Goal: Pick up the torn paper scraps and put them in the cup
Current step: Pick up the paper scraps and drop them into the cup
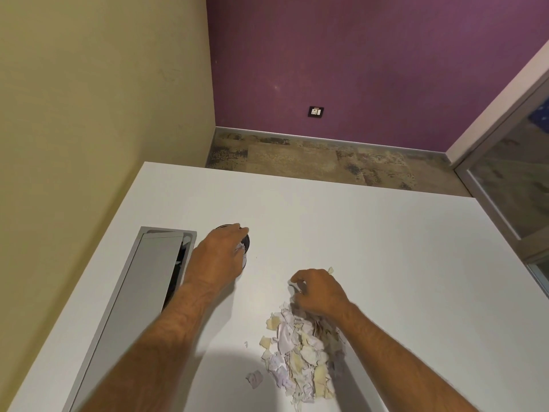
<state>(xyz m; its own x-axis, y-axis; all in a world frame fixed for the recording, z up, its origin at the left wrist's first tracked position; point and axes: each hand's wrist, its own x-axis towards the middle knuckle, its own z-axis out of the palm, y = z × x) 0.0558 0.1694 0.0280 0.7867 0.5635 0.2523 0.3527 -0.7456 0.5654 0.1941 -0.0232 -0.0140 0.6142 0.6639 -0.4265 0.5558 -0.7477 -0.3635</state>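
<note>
A heap of torn paper scraps (300, 355), cream and pale lilac, lies on the white table (371, 239) near the front. My right hand (319, 291) rests at the far end of the heap with its fingers curled around some scraps. My left hand (219, 252) is over a dark cup (247, 242), which it mostly hides, and its curled fingers hold a wad of white scraps above the cup's mouth. One lilac scrap (255, 379) and a tiny bit (246, 344) lie apart on the left of the heap.
A grey metal cable hatch (142, 289) is set in the table at the left, its lid partly raised. A cream wall stands close on the left. Beyond the table's far edge are patterned floor, a purple wall with a socket (315, 111), and a glass door at right.
</note>
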